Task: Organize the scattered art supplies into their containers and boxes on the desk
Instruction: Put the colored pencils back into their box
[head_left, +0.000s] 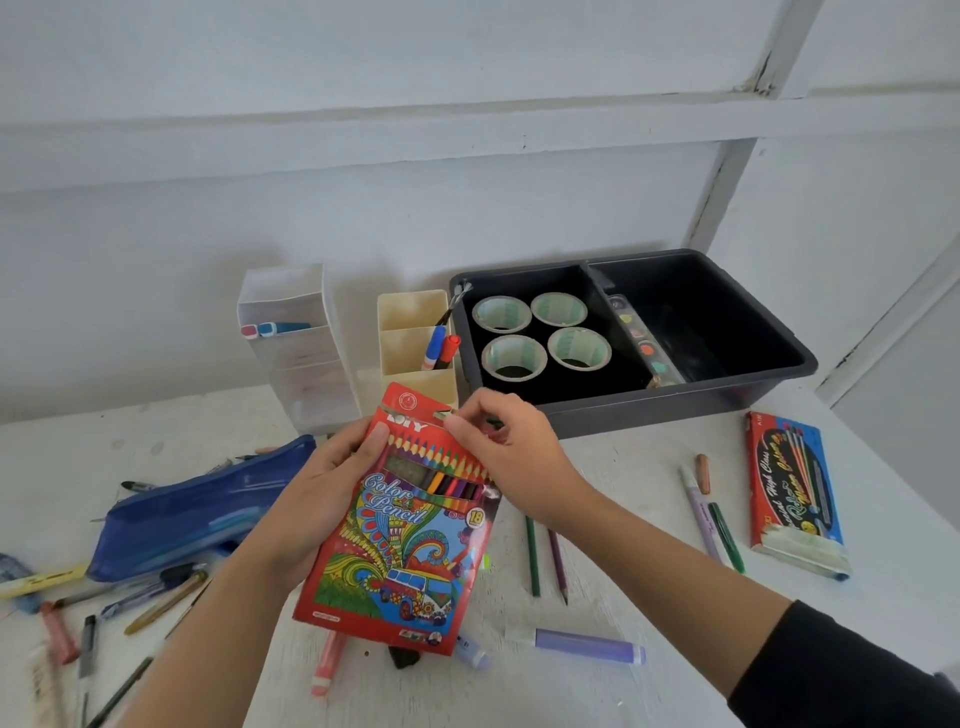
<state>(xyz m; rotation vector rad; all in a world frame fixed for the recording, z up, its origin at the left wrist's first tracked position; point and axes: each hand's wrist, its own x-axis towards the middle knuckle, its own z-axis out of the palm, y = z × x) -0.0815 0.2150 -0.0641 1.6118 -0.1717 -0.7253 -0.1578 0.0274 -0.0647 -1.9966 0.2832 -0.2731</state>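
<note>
A red color pencil box with a bright van picture is held upright above the desk's middle. My left hand grips its left side, thumb on the front. At the box's top flap my right hand pinches the upper right corner. Loose on the white desk lie a green pencil and a purple pencil to the right, a purple marker at the front, and several pens and markers at the left front.
A blue pencil pouch lies at the left. Behind stand a clear drawer unit, a cream pen holder with markers, and a dark bin holding tape rolls. A second red pencil box lies at the right.
</note>
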